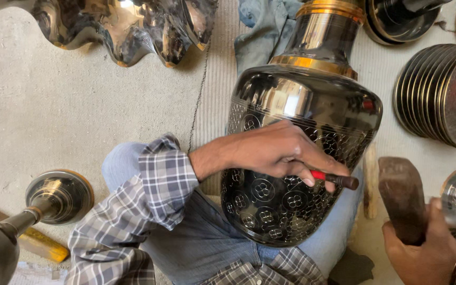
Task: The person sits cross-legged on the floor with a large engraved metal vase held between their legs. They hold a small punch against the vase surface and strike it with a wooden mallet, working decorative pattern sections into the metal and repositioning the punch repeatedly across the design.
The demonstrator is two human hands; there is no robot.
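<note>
The left hand (pixel 275 150) grips a red-handled chisel (pixel 333 179) against the black engraved vase (pixel 291 211). Right of the vase, the right hand (pixel 420 253) clenches a wooden mallet (pixel 401 198).

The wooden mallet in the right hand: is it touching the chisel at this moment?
No. The wooden mallet in the right hand is raised apart from the red-handled chisel, which the left hand presses against the black engraved vase.

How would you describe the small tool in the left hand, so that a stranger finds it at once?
Find the big dark engraved vase lying across the person's lap. The left hand rests on its patterned belly, pinching a short punch. Unlike the brown wooden mallet in the right hand, it is thin, with a red band and dark tip.
</note>
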